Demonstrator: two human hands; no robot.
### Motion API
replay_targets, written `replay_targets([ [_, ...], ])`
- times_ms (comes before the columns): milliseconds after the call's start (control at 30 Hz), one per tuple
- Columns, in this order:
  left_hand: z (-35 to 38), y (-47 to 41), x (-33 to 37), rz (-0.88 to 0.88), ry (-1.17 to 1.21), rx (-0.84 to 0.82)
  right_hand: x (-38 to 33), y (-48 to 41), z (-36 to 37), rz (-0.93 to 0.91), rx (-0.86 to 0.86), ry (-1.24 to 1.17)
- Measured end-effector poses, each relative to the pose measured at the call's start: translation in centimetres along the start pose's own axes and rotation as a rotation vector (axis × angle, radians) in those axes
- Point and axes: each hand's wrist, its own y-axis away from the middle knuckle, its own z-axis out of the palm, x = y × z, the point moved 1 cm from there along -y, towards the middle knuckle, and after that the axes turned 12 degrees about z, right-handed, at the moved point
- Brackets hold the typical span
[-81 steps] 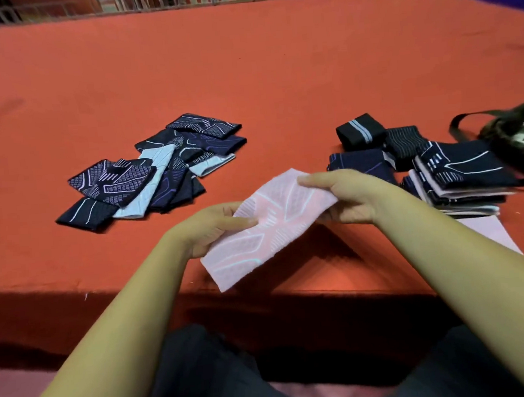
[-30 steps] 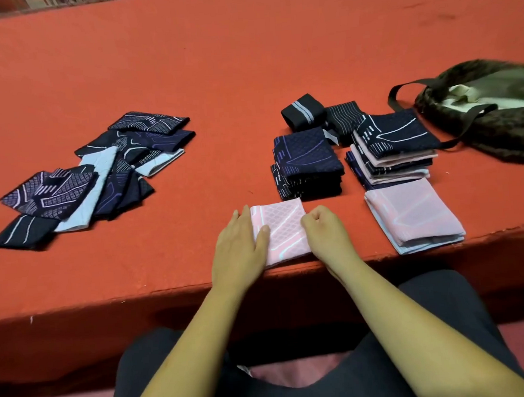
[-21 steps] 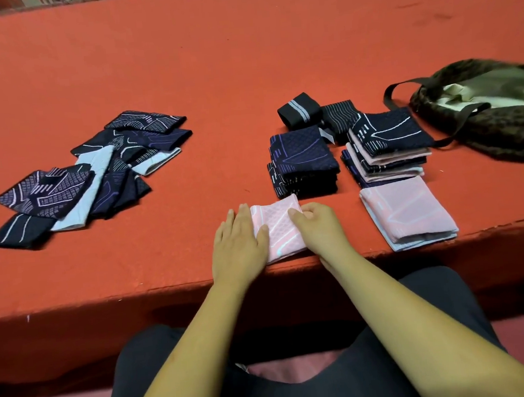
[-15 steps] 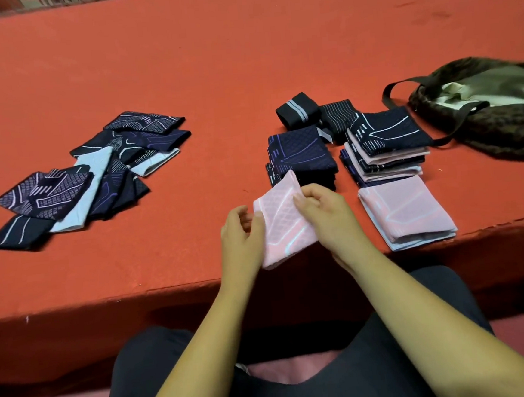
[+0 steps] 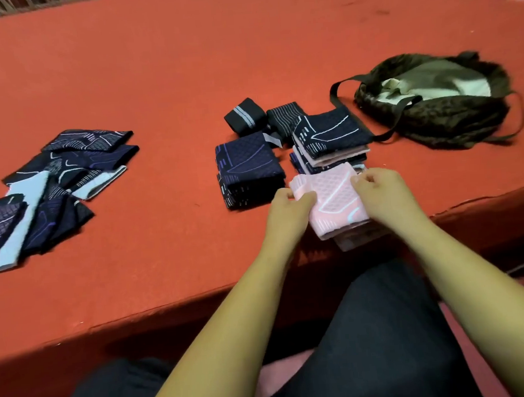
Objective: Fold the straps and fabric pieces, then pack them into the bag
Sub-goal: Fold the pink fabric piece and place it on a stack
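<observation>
Holding a folded pink fabric piece (image 5: 333,200) between them, the left hand (image 5: 289,208) and the right hand (image 5: 382,193) each keep a grip pinched on one side edge, thumb over and fingers under. The piece hangs just above a low pink stack (image 5: 356,238) at the near edge of the red worktop (image 5: 181,63), partly hiding it.

Beyond it stand two taller folded stacks, a dark blue one (image 5: 249,168) and a mixed dark-and-pale one (image 5: 328,143), with two rolled dark straps (image 5: 243,115) behind them. The open olive bag (image 5: 435,103) lies well to the right; a loose spread of unfolded pieces (image 5: 50,190) waits far to the left.

The fabric looks thin, light and limp (it would likely spring open if held by one corner only), so it probably needs support at both folded edges and a flat press once set down. Its knit surface seems grippy rather than slippery. Lowering it square onto the pink stack, edges aligned, appears to be the step in hand; packing has plainly not begun.
</observation>
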Motion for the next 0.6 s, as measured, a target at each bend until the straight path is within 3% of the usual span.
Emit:
replay_targets([
  [100, 1.8, -0.3, 0.0, 0.012, -0.058, -0.096, 2.0, -1.2, -1.2, 0.019, 0.046, 0.073],
  [200, 2.6, -0.1, -0.6, 0.132, -0.243, -0.207, 3.4, -1.5, -1.0, 0.040, 0.046, 0.176],
  [400, 3.0, 0.5, -1.0, 0.341, -0.425, -0.193, 4.6, -1.0, -0.4, 0.064, 0.137, 0.170],
  [600, 2.3, 0.1, 0.0, 0.353, -0.485, -0.195, 3.5, -1.3, -1.0, -0.028, 0.145, 0.184],
])
